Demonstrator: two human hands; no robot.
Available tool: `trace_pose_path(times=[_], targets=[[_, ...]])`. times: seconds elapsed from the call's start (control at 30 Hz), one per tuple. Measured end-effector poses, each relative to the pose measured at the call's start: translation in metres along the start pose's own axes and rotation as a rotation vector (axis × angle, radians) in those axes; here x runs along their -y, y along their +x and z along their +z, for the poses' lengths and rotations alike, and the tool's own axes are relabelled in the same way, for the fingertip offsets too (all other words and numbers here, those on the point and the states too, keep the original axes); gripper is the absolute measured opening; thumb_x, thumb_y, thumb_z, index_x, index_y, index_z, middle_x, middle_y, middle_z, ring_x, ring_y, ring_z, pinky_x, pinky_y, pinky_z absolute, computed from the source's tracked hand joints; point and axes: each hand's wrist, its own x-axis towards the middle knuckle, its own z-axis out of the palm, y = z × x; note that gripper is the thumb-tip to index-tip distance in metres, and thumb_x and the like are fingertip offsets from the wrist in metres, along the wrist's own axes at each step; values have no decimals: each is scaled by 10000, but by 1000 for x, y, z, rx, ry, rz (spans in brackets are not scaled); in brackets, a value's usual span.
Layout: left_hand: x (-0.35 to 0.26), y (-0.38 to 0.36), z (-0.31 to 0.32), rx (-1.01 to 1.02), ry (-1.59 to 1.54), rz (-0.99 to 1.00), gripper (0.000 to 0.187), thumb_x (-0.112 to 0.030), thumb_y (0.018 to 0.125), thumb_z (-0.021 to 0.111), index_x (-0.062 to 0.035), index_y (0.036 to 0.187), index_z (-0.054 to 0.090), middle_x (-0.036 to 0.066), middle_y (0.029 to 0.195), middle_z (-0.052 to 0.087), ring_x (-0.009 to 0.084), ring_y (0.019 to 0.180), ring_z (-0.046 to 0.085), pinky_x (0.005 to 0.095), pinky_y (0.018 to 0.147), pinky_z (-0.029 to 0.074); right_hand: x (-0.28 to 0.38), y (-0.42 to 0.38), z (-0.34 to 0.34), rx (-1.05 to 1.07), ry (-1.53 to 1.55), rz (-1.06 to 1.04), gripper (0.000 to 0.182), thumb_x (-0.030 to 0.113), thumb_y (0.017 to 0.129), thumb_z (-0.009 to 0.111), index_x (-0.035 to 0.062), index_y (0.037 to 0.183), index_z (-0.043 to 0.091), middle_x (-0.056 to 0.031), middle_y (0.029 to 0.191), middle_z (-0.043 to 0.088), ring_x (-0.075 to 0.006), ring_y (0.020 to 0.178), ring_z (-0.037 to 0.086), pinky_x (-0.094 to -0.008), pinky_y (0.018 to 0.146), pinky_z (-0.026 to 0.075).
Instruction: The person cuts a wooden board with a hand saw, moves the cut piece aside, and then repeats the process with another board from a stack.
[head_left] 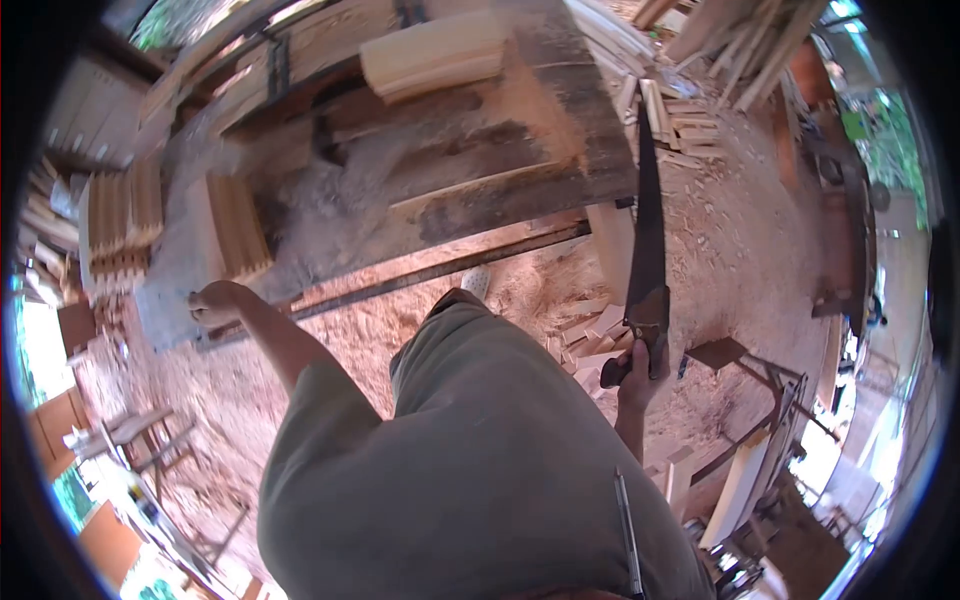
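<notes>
In my right hand (650, 372) is a handsaw (648, 225), gripped by its dark handle with the long blade pointing away from me, beside the workbench's right end. My left hand (215, 303), fingers curled closed, rests at the near left corner of the wooden workbench (480, 215). Whether anything is inside those fingers is hidden. Just beyond that hand stands a stack of grooved wood pieces (235, 225) on the bench. A larger bundle of pale wood strips (435, 55) lies at the bench's far side.
More stacked wood pieces (120, 225) are at the left. Offcuts (595, 335) and shavings cover the floor under and right of the bench. A wooden frame stand (770, 400) is at the lower right, and a small stool (145, 435) at the lower left.
</notes>
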Motion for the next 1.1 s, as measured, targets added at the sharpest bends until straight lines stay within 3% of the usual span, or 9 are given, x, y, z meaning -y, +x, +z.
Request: trace_pose_path(times=[0.17,0.23,0.27,0.33,0.43,0.63,0.7,0.87,1.1], targets=[[-79,-130,85,816,-209,456,524,-438,984,540,48,935,728,179,910,730,310,872,660,449,831,491,-1,-2,8,-8,-19,-8,125,52,917,630,21,1031,591,-9,776,589,-77,587,527,-230,520,442],[-119,-212,119,1297,-290,478,564,-479,981,549,52,939,731,177,898,732,322,905,674,414,874,486,-23,1,1,-28,-305,-312,318,40,898,659,-21,1205,603,-18,895,660,-66,730,591,-222,619,468],[-123,-234,148,1529,-16,622,525,-438,947,616,65,1074,698,195,1026,718,361,1015,663,391,942,474,-18,-4,4,2,-106,-81,501,88,874,723,-30,1330,554,-77,1097,673,-138,1024,612,-277,898,488],[-87,-284,209,1241,-124,1553,569,-416,863,718,47,1186,644,227,1181,658,387,1099,628,414,962,479,-16,-10,3,2,-185,-40,540,103,856,760,-20,1340,554,-85,1133,677,-142,1061,614,-279,935,478],[-93,-320,227,1939,24,1308,655,-401,768,795,30,1224,607,257,1301,579,380,1157,600,449,963,483,8,-25,3,-3,-235,-102,537,83,851,760,-24,1335,556,-94,1137,685,-136,1051,619,-279,919,489],[-126,-319,85,1535,48,1329,538,-426,741,805,28,995,673,213,912,695,428,859,670,474,800,528,-13,-69,-33,-84,-236,-64,521,55,848,723,-60,1326,550,-107,1100,700,-137,1002,640,-287,885,512],[-85,-324,42,1720,-115,1459,514,-395,737,818,33,983,672,220,905,689,413,833,666,462,783,531,-34,-84,-40,-224,-151,54,520,49,844,693,-77,1326,541,-86,1005,695,-128,863,647,-275,773,530],[-2,-360,-98,1846,-230,1260,454,-310,830,762,57,1082,677,203,1359,570,394,1245,541,539,1059,397,-10,-83,-34,-315,-88,156,521,56,840,669,-69,1330,548,-31,848,625,-53,649,534,-219,543,433],[29,-362,-107,1691,-46,1332,322,-259,956,614,42,1017,709,132,1477,493,399,1346,468,563,1099,350,-8,-70,-57,-297,-148,68,557,73,840,672,-66,1359,528,1,863,618,-50,678,529,-211,563,431]])
